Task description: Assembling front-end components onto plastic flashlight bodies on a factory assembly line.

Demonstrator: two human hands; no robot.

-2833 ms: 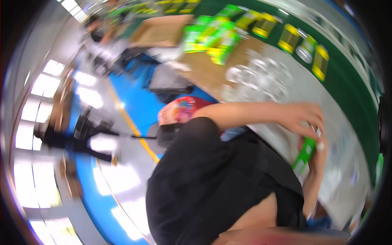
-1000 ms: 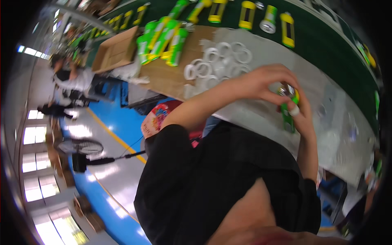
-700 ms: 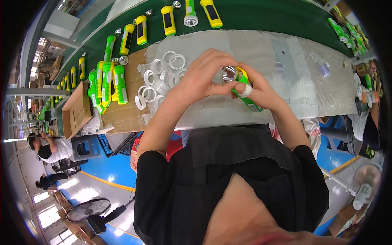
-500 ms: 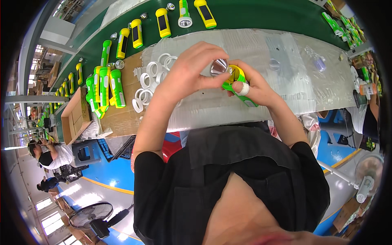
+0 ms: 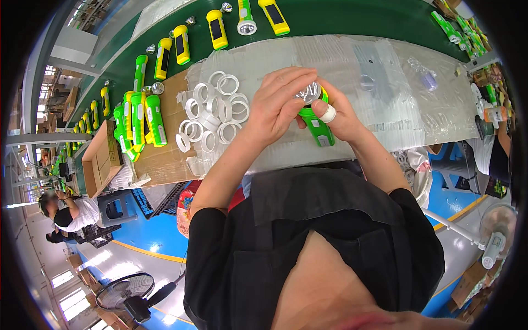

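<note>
Between the fingers of both hands, I have a green flashlight, its tail angled toward the worktop's near edge. From my remote view, the left hand is arched narrowly over a silver reflector at the flashlight's head; I cannot tell whether it is seated. The right hand grips the body, a white wrap on its thumb. Just left of the fingers, loose white rings limit my sideways room; farther left, piled flashlights lie on brown cardboard beside an open box. To their right, a broad plastic-covered sheet stretches toward a clear bag. Beyond the fingertips, its far edge meets a green bench top bearing yellow flashlights. Well below the fingers, leftward, I see blue floor and a black fan; far left, a person in white.
</note>
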